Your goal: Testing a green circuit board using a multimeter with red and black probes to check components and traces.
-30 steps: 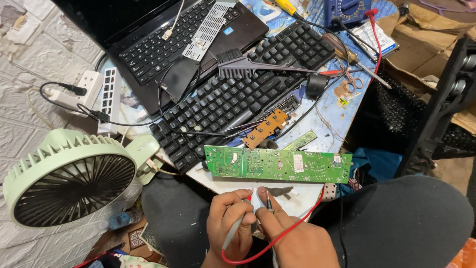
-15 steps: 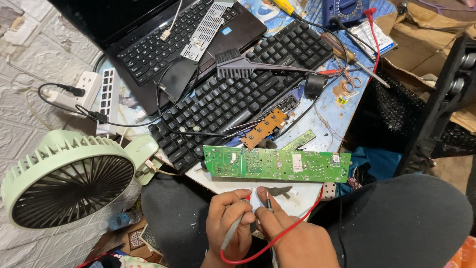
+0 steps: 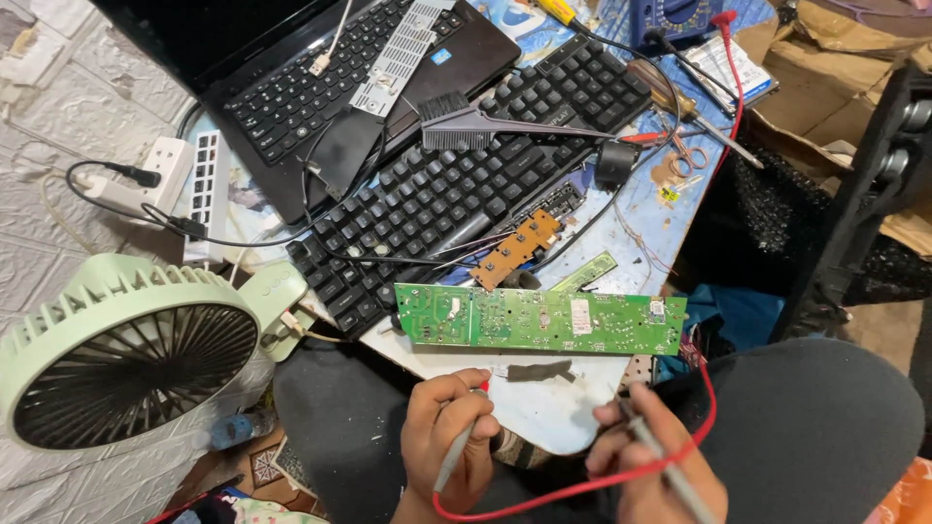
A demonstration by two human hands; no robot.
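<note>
A long green circuit board (image 3: pixel 539 320) lies on a white surface (image 3: pixel 553 408) at the near edge of the desk. Just below it, my left hand (image 3: pixel 449 442) grips a grey test probe (image 3: pixel 454 456) joined to a red wire (image 3: pixel 582 485) that loops in front of my lap. My right hand (image 3: pixel 652 468) holds a second slim probe (image 3: pixel 660 456), a little right of and below the board. Neither probe tip touches the board. A small dark strip (image 3: pixel 540 371) lies on the white surface between hands and board.
A black keyboard (image 3: pixel 466 184) and an open laptop (image 3: pixel 320 87) lie behind the board, with a brush (image 3: pixel 485 126) on the keys. A small orange board (image 3: pixel 515 249) sits beside them. A pale green fan (image 3: pixel 126 359) stands at left, a power strip (image 3: pixel 204 189) behind it. A blue meter (image 3: pixel 680 15) is at top.
My right hand has moved to the right, away from my left hand; the two were close together before. The circuit board has stayed where it was.
</note>
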